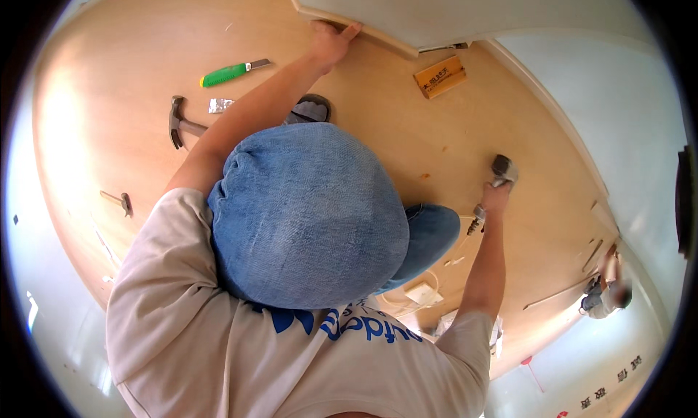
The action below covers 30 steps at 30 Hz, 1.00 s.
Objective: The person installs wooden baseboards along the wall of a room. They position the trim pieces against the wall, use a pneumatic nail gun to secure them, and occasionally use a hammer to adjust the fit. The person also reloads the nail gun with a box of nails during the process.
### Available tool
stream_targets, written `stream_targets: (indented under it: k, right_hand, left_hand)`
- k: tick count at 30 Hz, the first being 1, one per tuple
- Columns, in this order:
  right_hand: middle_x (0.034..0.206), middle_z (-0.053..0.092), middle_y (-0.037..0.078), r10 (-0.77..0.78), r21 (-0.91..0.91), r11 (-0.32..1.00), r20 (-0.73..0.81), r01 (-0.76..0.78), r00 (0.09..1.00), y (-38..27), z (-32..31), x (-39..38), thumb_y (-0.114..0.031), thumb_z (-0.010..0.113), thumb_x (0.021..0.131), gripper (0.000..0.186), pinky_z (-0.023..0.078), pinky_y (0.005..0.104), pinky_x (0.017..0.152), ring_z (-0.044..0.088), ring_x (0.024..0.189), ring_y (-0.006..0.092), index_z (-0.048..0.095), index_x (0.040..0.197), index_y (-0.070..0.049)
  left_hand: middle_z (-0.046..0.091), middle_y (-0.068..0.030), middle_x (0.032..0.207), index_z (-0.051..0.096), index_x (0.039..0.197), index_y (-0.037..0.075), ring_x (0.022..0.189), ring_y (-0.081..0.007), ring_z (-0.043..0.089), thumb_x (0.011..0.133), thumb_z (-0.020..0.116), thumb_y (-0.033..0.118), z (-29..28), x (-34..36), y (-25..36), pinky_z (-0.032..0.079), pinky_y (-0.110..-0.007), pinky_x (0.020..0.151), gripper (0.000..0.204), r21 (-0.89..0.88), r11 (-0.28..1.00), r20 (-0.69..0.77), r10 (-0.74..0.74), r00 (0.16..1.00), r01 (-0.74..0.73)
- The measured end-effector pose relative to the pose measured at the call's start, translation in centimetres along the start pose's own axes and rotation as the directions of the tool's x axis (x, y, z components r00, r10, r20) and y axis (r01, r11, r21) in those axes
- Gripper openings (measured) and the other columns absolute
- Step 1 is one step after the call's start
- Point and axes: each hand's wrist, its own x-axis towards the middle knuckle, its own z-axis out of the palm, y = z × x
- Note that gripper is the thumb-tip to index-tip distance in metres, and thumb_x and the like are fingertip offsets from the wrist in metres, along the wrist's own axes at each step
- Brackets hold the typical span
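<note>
My left hand (334, 43) reaches forward to the foot of the pale wall. Its thumb and fingers are spread and press against a light wooden skirting strip (385, 41). Out to the right, my right hand (497, 197) is closed round the handle of a nail gun (504, 169) with a dark head and silver body. A metal fitting with a dark coiled piece (476, 220) hangs below that grip. Between my arms, my knee in blue jeans (313, 207) covers much of the floor. A small orange-yellow box (440, 77) lies near the strip's right end.
On the wood-coloured floor to the left lie a green utility knife (231, 74), a claw hammer (178, 123), a silver packet (220, 105) and a smaller hammer (120, 201). A white cable with a box (423, 295) is behind my leg. Another person (611, 294) is by the right wall.
</note>
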Motion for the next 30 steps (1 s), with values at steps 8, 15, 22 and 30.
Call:
stream_targets:
  k: [8,15,22,30]
  right_hand:
    - [0.091,0.071,0.016,-0.858,-0.215,0.486,0.067,0.847,0.509,-22.8,-4.8,-10.8,-0.014,0.076,0.079,0.086,0.058,0.0465,0.073,0.071,0.085,0.0363,0.036,0.155,-0.006]
    - [0.100,0.073,0.018,-0.765,-0.220,0.596,0.137,0.772,0.629,-32.7,-1.2,-12.0,-0.013,0.055,0.091,0.062,0.059,0.0472,0.075,0.072,0.091,0.0338,0.041,0.150,-0.006]
    - [0.097,0.073,0.019,-0.684,-0.260,0.669,0.153,0.697,0.713,-33.9,-1.7,-12.5,-0.015,0.055,0.092,0.055,0.059,0.0491,0.071,0.073,0.087,0.0364,0.044,0.145,-0.006]
    - [0.095,0.073,0.020,-0.720,-0.249,0.655,0.080,0.714,0.689,-33.3,-0.5,-11.4,-0.017,0.055,0.092,0.046,0.059,0.0489,0.070,0.073,0.083,0.0382,0.049,0.137,-0.008]
  left_hand:
    - [0.047,-0.0290,0.144,-0.014,0.144,-0.019,0.126,-0.0315,0.057,0.096,0.075,0.027,-0.3,1.2,-2.2,0.053,-0.038,0.103,0.111,-0.124,0.992,0.058,0.023,0.998,-0.015]
    - [0.068,-0.0154,0.116,0.051,0.124,-0.006,0.097,-0.0232,0.069,0.095,0.076,0.018,0.5,1.4,-2.6,0.057,-0.037,0.082,0.045,0.023,0.999,-0.144,0.036,0.989,-0.033]
    - [0.067,-0.0174,0.110,0.037,0.126,-0.008,0.095,-0.0235,0.069,0.095,0.077,0.020,0.5,0.6,-2.3,0.057,-0.035,0.077,0.058,0.095,0.995,-0.188,0.055,0.981,-0.037]
    - [0.051,-0.0307,0.142,-0.016,0.140,-0.022,0.129,-0.0361,0.054,0.096,0.072,0.040,-0.6,1.0,-2.6,0.044,-0.034,0.105,0.116,0.068,0.998,0.036,0.003,0.999,-0.006]
